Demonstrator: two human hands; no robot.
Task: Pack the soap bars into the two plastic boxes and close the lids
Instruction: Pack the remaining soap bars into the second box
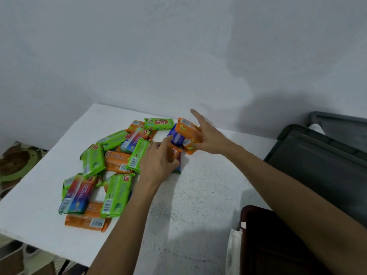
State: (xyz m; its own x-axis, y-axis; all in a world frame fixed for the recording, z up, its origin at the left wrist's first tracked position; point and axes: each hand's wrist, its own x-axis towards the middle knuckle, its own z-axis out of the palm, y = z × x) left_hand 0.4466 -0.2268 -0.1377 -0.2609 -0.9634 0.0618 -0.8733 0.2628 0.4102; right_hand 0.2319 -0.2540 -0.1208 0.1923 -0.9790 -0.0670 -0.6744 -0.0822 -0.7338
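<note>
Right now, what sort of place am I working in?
Probably a home room: a white table against a bare wall, a patterned mat on the floor at left, grey plastic boxes at right.

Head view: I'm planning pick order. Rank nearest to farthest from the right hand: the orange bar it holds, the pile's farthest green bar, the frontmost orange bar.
1. Held orange bar: in the right hand.
2. Far green bar: just left, at the back.
3. Front orange bar: far left, nearest the viewer.
</note>
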